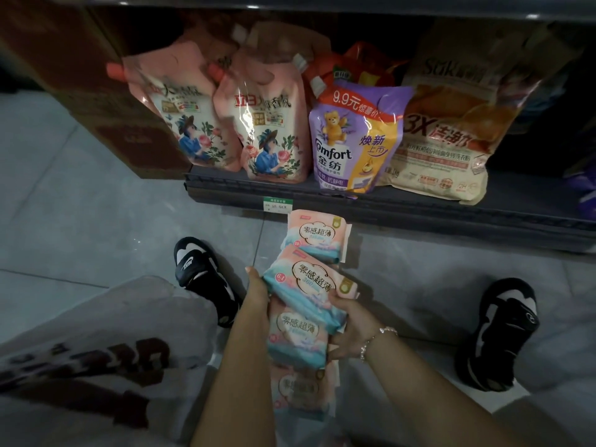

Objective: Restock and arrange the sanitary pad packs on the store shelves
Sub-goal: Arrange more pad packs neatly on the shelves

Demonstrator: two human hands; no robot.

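Bare forearms, a beaded bracelet (375,341) on the right wrist, black-and-white strap sandals (206,279).

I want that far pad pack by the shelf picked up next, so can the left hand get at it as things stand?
Probably not at once: the left hand holds the tilted pad pack together with the right hand. The far pad pack lies uncovered on the floor beyond.

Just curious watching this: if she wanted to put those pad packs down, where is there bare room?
Bare grey floor tile lies open between the row of pad packs and the right sandal, and also left of the left sandal. The bottom shelf is crowded with detergent pouches; only its front lip and dark right end look free.
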